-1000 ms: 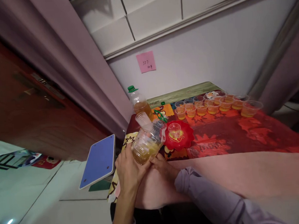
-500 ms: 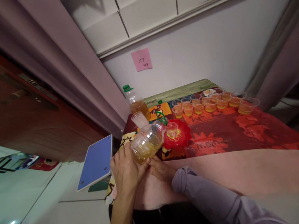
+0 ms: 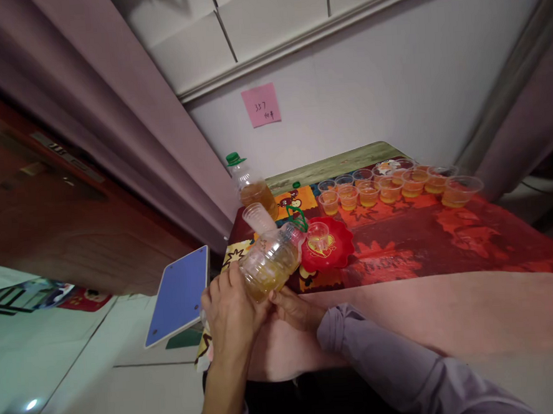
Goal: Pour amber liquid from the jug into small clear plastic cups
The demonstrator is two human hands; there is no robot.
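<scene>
A clear plastic bottle (image 3: pixel 270 260) of yellowish drink lies tilted in both my hands, its uncapped neck pointing right over a red scalloped plate (image 3: pixel 340 253). My left hand (image 3: pixel 230 303) wraps round the bottle's lower left side. My right hand (image 3: pixel 292 309) grips it from below near the base, its fingers partly hidden. A green handle ring (image 3: pixel 297 218) stands out at the neck. Just beyond the bottle's mouth, a small clear plastic cup (image 3: pixel 319 235) stands on the plate. Whether liquid is running into it I cannot tell.
Behind stands a second bottle (image 3: pixel 255 192) with a green cap, beside a stack of clear cups (image 3: pixel 257 218). Several cups of amber drink (image 3: pixel 390 189) line the table's back right. A loose green cap (image 3: pixel 296 184) lies near the wall. A blue board (image 3: pixel 179 294) is at left.
The bottle looks slightly more level, with its liquid spread further toward the neck. Both hands keep their hold. The view has shifted a little.
</scene>
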